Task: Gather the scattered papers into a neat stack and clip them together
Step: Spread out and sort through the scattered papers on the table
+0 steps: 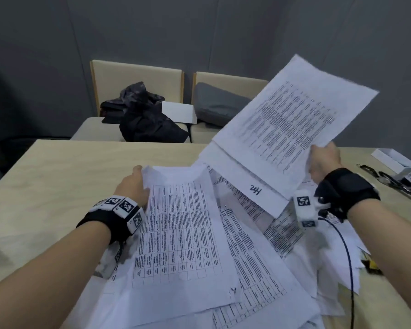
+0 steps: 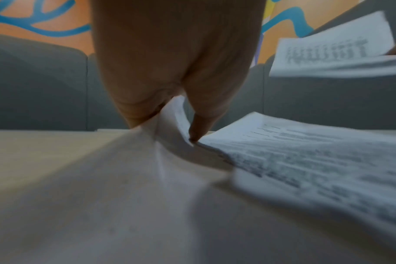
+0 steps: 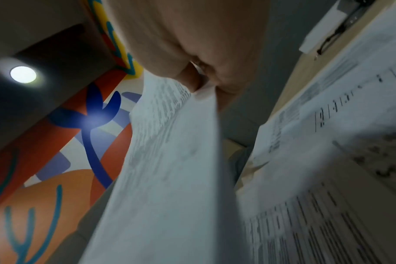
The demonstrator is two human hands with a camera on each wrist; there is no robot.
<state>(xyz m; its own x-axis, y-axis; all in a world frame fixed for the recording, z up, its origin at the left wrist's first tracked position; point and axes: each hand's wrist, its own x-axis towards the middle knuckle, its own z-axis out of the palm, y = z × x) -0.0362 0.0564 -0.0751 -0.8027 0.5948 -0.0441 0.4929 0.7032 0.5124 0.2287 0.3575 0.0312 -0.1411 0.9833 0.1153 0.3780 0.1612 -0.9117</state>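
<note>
While the left hand [image 1: 134, 186] pinches the top sheet's [image 1: 180, 231] corner at 10 o'clock on the bench [image 1: 57, 176], the right hand [image 1: 324, 160] grips raised sheets [image 1: 292, 119] at 2 o'clock, seemingly two.

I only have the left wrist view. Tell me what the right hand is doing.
Observer: The right hand holds one printed sheet lifted off the table, gripped at its near right corner.
Operator: Report what lies under that sheet.
Observer: A blank-backed page with handwriting, resting across the scattered papers.
Operator: Confirm where my left hand sits on the pile.
Observer: The left hand pinches the far left corner of the top table-printed sheet, curling that corner up.
Operator: Name anything to the right of the papers.
Observer: A white box and dark items I cannot identify lie at the table's right edge.
</note>
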